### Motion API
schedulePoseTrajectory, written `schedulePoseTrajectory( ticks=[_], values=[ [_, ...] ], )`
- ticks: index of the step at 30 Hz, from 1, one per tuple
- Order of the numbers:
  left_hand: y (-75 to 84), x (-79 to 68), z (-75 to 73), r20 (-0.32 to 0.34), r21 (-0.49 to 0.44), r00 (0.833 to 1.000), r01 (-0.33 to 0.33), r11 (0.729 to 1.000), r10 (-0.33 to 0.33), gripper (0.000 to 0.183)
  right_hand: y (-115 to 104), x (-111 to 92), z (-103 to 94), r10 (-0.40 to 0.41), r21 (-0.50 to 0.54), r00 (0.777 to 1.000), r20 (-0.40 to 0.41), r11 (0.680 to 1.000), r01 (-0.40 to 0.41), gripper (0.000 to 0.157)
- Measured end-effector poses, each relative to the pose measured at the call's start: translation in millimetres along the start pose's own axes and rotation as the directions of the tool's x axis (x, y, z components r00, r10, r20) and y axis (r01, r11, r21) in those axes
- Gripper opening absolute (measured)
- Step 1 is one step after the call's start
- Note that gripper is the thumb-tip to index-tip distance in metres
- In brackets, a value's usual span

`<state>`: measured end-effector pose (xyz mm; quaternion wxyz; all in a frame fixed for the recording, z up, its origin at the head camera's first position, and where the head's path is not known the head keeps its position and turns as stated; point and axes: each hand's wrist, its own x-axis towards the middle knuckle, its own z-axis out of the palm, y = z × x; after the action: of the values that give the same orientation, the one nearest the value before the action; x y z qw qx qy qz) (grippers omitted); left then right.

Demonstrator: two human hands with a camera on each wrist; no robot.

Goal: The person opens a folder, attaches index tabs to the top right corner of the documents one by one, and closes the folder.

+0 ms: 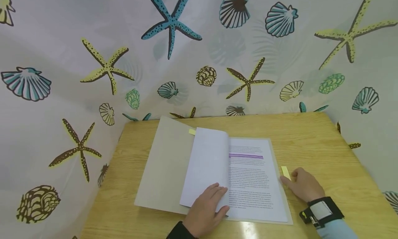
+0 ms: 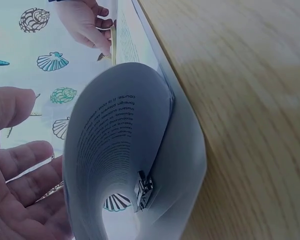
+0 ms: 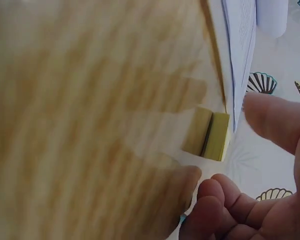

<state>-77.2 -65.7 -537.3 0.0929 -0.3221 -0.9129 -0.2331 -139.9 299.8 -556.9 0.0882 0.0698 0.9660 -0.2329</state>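
An open paper folder (image 1: 168,163) lies on the table, with a stack of printed pages (image 1: 252,183) on its right side. Two purple lines mark the text near the top of the page. My left hand (image 1: 206,208) rests on the turned-over pages (image 1: 206,159), fingers relaxed. In the left wrist view those pages (image 2: 115,85) bend into a curl, and a metal fastener (image 2: 144,190) shows inside. Right of the folder lies a small pad of yellow sticky notes (image 3: 217,135). Beside it is my right hand (image 1: 304,185), its thumb apart from loosely curled fingers that hold nothing.
A yellow sticky tab (image 1: 192,132) sticks out at the top of the turned pages. The wooden table (image 1: 323,142) reaches back to a white curtain (image 1: 186,73) printed with shells and starfish, which also hangs along both sides.
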Motion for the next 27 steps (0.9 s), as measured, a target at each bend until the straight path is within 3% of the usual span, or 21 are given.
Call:
schedulePoseTrajectory(
  ticks=[8,14,18,21,23,24,25,27],
  values=[
    [1.1,3.9,-2.6,0.012,-0.016,1.000,0.010,1.000,-0.010,0.048,-5,2,-4.8,0.025,-0.029,1.000,0.004,0.999,-0.025,0.047],
    [1.4,6.8,-4.8,-0.030,-0.021,0.999,-0.019,1.000,0.019,0.047,-9,3,-10.8,0.019,-0.024,1.000,-0.011,1.000,-0.019,0.045],
    [4.3,9.7,-8.7,-0.082,-0.026,0.995,-0.051,0.998,0.049,0.044,-27,-2,-9.6,-0.048,0.040,0.999,-0.025,0.998,0.049,0.040],
    [8.7,13.6,-12.6,-0.113,-0.059,0.992,-0.068,0.996,0.061,0.044,-51,-9,-2.0,-0.183,0.088,0.983,-0.010,0.979,0.183,0.030],
    [12.0,17.1,-14.9,-0.118,-0.074,0.991,-0.071,0.995,0.062,0.045,-67,-17,5.7,-0.326,0.101,0.945,-0.003,0.940,0.325,0.022],
    [13.7,18.9,-16.0,-0.115,-0.082,0.991,-0.071,0.994,0.061,0.047,-75,-21,9.7,-0.406,0.110,0.914,-0.003,0.908,0.403,0.018],
    [15.0,20.9,-16.5,-0.112,-0.083,0.991,-0.079,0.993,0.069,0.050,-82,-26,13.7,-0.486,0.122,0.874,-0.006,0.867,0.483,0.017],
    [16.8,23.9,-17.0,-0.100,-0.059,0.991,-0.096,0.994,0.090,0.056,-93,-35,20.9,-0.638,0.135,0.769,-0.034,0.760,0.636,0.019]
  ],
)
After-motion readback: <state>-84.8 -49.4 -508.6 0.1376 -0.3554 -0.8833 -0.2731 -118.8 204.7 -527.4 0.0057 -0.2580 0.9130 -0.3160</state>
